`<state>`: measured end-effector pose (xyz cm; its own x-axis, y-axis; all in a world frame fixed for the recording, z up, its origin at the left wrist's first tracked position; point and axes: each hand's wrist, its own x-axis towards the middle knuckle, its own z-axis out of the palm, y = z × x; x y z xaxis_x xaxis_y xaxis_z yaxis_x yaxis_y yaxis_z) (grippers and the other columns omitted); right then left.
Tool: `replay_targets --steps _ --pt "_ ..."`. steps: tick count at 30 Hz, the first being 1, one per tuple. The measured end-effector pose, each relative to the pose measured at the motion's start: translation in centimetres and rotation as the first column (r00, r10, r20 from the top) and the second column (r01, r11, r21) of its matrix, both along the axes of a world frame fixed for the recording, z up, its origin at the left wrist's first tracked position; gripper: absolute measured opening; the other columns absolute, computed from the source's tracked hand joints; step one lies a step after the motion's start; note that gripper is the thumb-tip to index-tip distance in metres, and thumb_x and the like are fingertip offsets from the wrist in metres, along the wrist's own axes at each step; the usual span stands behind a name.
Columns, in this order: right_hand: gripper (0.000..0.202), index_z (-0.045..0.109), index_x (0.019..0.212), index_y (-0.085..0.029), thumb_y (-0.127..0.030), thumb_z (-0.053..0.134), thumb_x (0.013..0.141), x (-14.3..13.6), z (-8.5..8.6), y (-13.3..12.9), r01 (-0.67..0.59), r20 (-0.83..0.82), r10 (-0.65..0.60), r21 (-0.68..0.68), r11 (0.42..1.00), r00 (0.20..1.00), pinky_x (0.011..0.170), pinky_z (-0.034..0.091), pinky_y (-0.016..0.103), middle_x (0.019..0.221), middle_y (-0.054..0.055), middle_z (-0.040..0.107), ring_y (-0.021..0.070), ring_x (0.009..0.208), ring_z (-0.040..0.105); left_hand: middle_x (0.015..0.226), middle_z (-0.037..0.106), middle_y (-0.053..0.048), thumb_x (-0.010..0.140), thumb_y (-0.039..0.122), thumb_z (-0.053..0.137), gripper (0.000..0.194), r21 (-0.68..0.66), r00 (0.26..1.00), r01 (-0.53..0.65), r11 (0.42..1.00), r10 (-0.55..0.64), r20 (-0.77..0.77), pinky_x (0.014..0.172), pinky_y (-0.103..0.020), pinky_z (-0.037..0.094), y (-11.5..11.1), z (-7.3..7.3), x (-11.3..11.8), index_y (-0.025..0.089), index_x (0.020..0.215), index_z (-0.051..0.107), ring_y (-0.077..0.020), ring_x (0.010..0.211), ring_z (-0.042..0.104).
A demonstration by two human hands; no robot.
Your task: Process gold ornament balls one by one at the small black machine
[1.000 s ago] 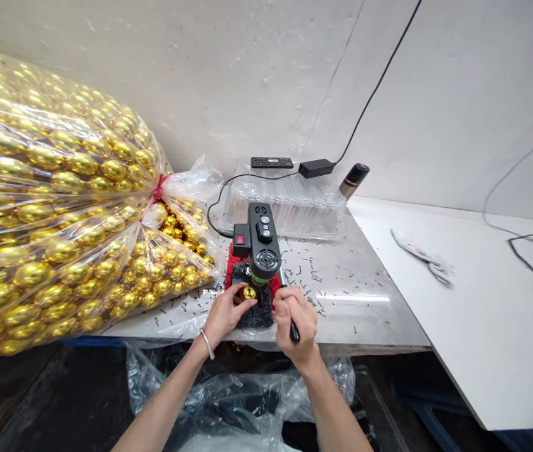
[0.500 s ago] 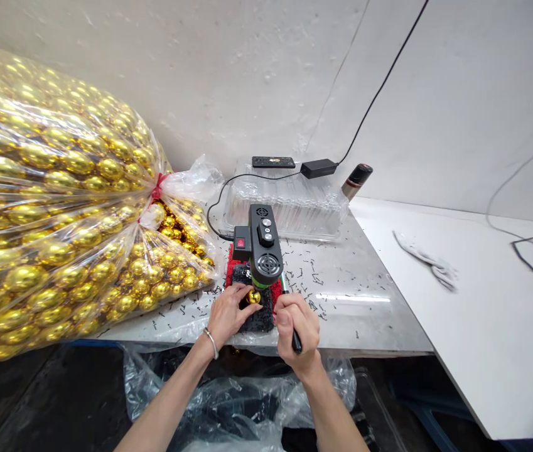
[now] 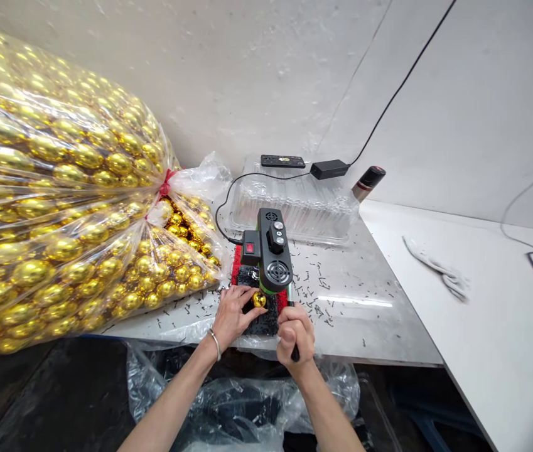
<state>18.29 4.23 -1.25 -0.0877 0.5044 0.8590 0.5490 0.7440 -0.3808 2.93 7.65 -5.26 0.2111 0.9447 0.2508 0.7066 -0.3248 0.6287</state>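
Note:
A black machine head [image 3: 275, 251] with round vents, buttons and green edges stands over a black pad [image 3: 266, 323] on the table. Just below its front end, a shiny gold ball [image 3: 259, 299] rests between the thumb and fingers of my left hand [image 3: 235, 314]. My right hand [image 3: 297, 334] is wrapped round the black lever handle [image 3: 295, 355] at the machine's right side. Red pile material [image 3: 282, 300] shows along the pad's edges. The ball's underside is hidden.
At left bulges a large clear bag of gold balls [image 3: 59, 220], tied in red. Behind the machine are clear plastic trays [image 3: 289, 201], a remote [image 3: 282, 161], a power adapter [image 3: 329, 169] and a tilted can [image 3: 368, 182]. Black scraps [image 3: 316, 295] litter the table. A glove [image 3: 438, 270] lies right.
The view has shifted, so the scene sits slightly further right. My right hand and the lever handle have moved a little left relative to the machine. My left hand still holds the ball.

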Motion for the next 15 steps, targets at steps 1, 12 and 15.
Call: replay_targets --steps 1,12,15 --pt "0.023 0.047 0.075 -0.021 -0.016 0.033 0.092 0.0 -0.1 0.0 -0.003 0.001 0.003 0.006 1.0 1.0 0.072 0.049 0.036 0.07 0.001 0.052 0.0141 0.064 0.051 0.107 0.067 -0.009 0.082 0.044 0.065 0.036 0.004 1.0 0.004 1.0 -0.004 -0.006 0.087 -0.04 0.04 0.0 0.0 0.0 0.022 0.111 0.068 -0.0263 0.102 0.057" --pt "0.027 0.044 0.074 -0.021 -0.019 0.029 0.096 -0.3 -1.3 0.6 0.023 -0.036 -0.021 0.062 0.998 0.999 0.073 0.049 0.034 0.071 0.0 0.051 0.012 0.063 0.053 0.108 0.068 -0.009 0.081 0.041 0.068 0.036 0.015 1.0 0.003 1.0 -0.003 -0.002 0.088 -0.041 0.041 0.0 0.3 0.1 0.021 0.11 0.068 -0.0268 0.102 0.058" --pt "0.027 0.044 0.073 -0.021 -0.019 0.031 0.096 -0.3 -1.8 0.8 0.014 0.02 -0.016 0.083 0.996 1.0 0.075 0.049 0.034 0.072 0.0 0.051 0.0118 0.065 0.055 0.108 0.068 -0.01 0.082 0.04 0.066 0.035 0.01 1.0 0.002 1.0 -0.002 0.004 0.087 -0.042 0.041 -0.1 0.4 0.1 0.019 0.111 0.068 -0.0273 0.102 0.058"
